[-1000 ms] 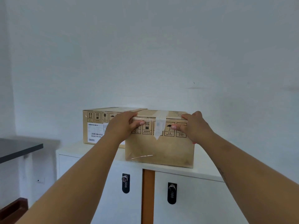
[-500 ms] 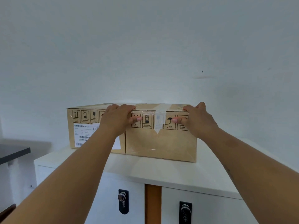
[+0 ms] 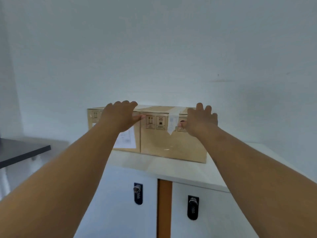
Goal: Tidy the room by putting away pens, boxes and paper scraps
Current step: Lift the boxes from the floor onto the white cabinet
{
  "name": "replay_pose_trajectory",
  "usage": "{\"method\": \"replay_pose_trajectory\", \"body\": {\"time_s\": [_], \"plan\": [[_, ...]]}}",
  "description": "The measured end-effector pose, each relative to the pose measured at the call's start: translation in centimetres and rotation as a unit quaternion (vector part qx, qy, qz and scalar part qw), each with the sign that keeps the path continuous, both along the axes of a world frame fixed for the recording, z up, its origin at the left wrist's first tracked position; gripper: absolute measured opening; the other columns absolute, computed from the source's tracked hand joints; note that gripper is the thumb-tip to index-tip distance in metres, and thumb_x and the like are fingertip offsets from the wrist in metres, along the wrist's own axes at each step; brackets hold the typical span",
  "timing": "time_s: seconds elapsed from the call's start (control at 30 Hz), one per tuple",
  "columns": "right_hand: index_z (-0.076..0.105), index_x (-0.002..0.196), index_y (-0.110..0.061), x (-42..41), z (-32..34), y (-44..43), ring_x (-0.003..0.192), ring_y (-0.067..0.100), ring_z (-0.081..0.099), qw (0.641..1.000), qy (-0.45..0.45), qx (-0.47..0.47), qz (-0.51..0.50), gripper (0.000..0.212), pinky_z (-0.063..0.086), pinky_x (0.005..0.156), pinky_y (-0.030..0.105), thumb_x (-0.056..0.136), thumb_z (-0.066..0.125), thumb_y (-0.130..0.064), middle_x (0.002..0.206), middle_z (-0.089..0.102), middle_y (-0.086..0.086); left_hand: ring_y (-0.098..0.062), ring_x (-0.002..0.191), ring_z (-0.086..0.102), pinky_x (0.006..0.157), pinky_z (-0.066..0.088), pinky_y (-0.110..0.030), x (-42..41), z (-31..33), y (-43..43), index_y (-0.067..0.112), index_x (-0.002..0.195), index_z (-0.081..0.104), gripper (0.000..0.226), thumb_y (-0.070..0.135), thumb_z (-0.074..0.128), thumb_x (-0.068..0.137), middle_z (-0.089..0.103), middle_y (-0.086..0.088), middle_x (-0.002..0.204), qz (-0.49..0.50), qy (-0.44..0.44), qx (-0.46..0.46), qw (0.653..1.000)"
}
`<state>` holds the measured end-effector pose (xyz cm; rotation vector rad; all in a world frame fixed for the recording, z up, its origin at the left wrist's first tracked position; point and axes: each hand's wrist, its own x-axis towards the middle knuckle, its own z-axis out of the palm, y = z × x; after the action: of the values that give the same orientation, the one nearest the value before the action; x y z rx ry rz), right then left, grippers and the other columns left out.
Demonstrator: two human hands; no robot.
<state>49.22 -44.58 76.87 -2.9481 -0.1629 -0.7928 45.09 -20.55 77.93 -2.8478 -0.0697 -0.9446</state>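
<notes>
Right box [image 3: 173,143] sits on white cabinet [image 3: 171,169] top, flush beside left box [image 3: 127,140], both close to wall. My left hand [image 3: 120,117] and right hand [image 3: 199,121] spread flat on upper front edge, fingers over top, gripping nothing. I judge step as squaring box up: push evenly with both palms, keep fronts level, avoid snagging loose tape [image 3: 172,124].
</notes>
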Motion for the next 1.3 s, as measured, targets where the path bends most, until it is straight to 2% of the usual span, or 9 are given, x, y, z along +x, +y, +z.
{"method": "replay_pose_trajectory", "body": {"time_s": [0.07, 0.1, 0.17, 0.27, 0.4, 0.63, 0.73, 1.07, 1.3], "plan": [[0.042, 0.137, -0.024, -0.9, 0.2, 2.3, 0.138, 0.037, 0.022, 0.998, -0.041, -0.033, 0.038, 0.052, 0.009, 0.115, 0.057, 0.094, 0.045, -0.051, 0.145, 0.033, 0.009, -0.029, 0.116, 0.056, 0.094, 0.043, -0.043, -3.4, -0.3, 3.0, 0.021, 0.138, 0.044, 0.067, 0.068, 0.035, 0.091, 0.059, -0.005, 0.13, 0.04, -0.014, 0.017, 0.999], [0.041, 0.139, -0.026, -1.6, 0.3, 3.8, 0.139, 0.037, 0.02, 0.996, -0.057, -0.028, 0.066, 0.049, 0.005, 0.116, 0.058, 0.095, 0.045, -0.048, 0.146, 0.032, 0.009, -0.029, 0.114, 0.057, 0.093, 0.044, -0.044, -5.4, -0.5, 4.7, 0.021, 0.138, 0.044, 0.067, 0.068, 0.036, 0.091, 0.059, -0.005, 0.129, 0.067, -0.012, 0.023, 0.997], [0.039, 0.141, -0.029, -3.3, 0.2, 7.6, 0.137, 0.036, 0.022, 0.988, -0.047, 0.01, 0.149, 0.049, 0.016, 0.114, 0.054, 0.094, 0.045, -0.042, 0.147, 0.031, 0.008, -0.029, 0.115, 0.056, 0.092, 0.045, -0.044, -9.9, -1.5, 8.3, 0.021, 0.139, 0.043, 0.065, 0.065, 0.038, 0.091, 0.057, -0.005, 0.13, 0.129, -0.004, 0.019, 0.991], [0.032, 0.146, -0.032, -6.1, -0.7, 13.6, 0.138, 0.034, 0.021, 0.964, 0.037, 0.059, 0.257, 0.056, 0.033, 0.104, 0.047, 0.093, 0.048, -0.045, 0.15, 0.026, 0.006, -0.031, 0.119, 0.052, 0.093, 0.042, -0.044, -16.5, -3.1, 12.6, 0.02, 0.14, 0.041, 0.061, 0.059, 0.041, 0.094, 0.054, -0.006, 0.134, 0.212, 0.003, -0.01, 0.977], [0.029, 0.147, -0.032, -10.3, -4.0, 21.3, 0.14, 0.035, 0.018, 0.932, 0.067, 0.041, 0.355, 0.06, 0.03, 0.108, 0.049, 0.092, 0.05, -0.045, 0.154, 0.022, 0.007, -0.032, 0.119, 0.051, 0.095, 0.043, -0.046, -24.9, -5.9, 16.5, 0.018, 0.139, 0.041, 0.061, 0.058, 0.043, 0.093, 0.053, -0.008, 0.134, 0.311, 0.039, -0.038, 0.949], [0.028, 0.148, -0.031, -16.4, -12.7, 32.9, 0.134, 0.033, 0.028, 0.86, 0.112, 0.026, 0.497, 0.061, 0.038, 0.1, 0.046, 0.092, 0.05, -0.039, 0.152, 0.03, 0.005, -0.033, 0.128, 0.047, 0.099, 0.042, -0.051, -35.2, -14.4, 22.5, 0.021, 0.146, 0.033, 0.066, 0.06, 0.042, 0.093, 0.048, -0.009, 0.143, 0.429, 0.08, -0.101, 0.894], [0.027, 0.149, -0.03, -17.8, -18.2, 37.2, 0.137, 0.033, 0.026, 0.835, 0.153, 0.002, 0.529, 0.063, 0.037, 0.103, 0.048, 0.092, 0.052, -0.039, 0.153, 0.03, 0.005, -0.034, 0.133, 0.043, 0.103, 0.039, -0.053, -37.5, -20.2, 24.7, 0.022, 0.149, 0.029, 0.07, 0.06, 0.045, 0.092, 0.043, -0.01, 0.149, 0.461, 0.1, -0.149, 0.869], [0.025, 0.151, -0.033, -20.8, -39.7, 45.9, 0.14, 0.036, 0.024, 0.771, 0.302, -0.097, 0.552, 0.064, 0.036, 0.106, 0.05, 0.093, 0.052, -0.043, 0.156, 0.028, 0.003, -0.032, 0.131, 0.045, 0.102, 0.041, -0.05, -41.0, -44.0, 28.8, 0.026, 0.148, 0.028, 0.073, 0.063, 0.048, 0.088, 0.044, -0.005, 0.148, 0.505, 0.221, -0.302, 0.778], [0.023, 0.15, -0.035, -21.1, -50.6, 50.0, 0.14, 0.037, 0.022, 0.738, 0.382, -0.189, 0.524, 0.065, 0.034, 0.107, 0.048, 0.093, 0.052, -0.044, 0.157, 0.024, 0.002, -0.033, 0.13, 0.044, 0.1, 0.042, -0.049, -40.3, -55.7, 31.2, 0.026, 0.148, 0.028, 0.072, 0.057, 0.052, 0.088, 0.041, -0.007, 0.148, 0.492, 0.201, -0.414, 0.739]]}}
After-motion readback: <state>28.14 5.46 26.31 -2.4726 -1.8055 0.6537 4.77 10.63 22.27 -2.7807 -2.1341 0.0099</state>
